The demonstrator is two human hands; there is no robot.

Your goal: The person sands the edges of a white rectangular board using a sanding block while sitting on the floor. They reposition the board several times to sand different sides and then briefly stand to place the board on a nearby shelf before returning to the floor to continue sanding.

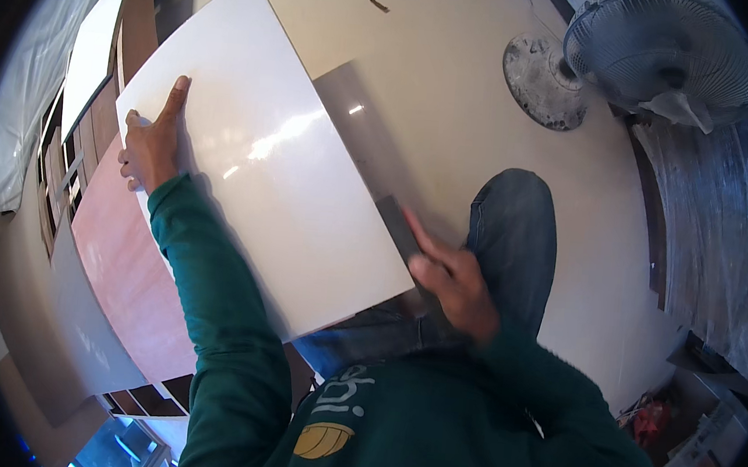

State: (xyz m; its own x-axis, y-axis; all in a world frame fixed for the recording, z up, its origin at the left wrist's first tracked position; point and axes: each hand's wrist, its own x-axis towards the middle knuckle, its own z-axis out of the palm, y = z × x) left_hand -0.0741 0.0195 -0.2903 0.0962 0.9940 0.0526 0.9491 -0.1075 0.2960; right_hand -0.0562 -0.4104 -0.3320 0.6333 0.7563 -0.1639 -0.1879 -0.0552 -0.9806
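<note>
A glossy white rectangular panel (253, 178) stands tilted before me, its lower corner over my lap. My left hand (154, 137) grips its left edge, with the thumb lying on the white face and the fingers around the edge. In my right hand (452, 282) is a long, flat dark block (399, 229), held along the panel's right edge near the lower corner. The right hand is slightly blurred, and whether the block touches the edge I cannot tell.
A pedestal fan (667, 65) with a dusty round base stands on the pale floor (454, 49) at the upper right. Pink (127, 267) and grey sheets lean at the left, beside slatted wooden parts. Plastic-wrapped panels (717, 227) are at the right, above a cluttered box.
</note>
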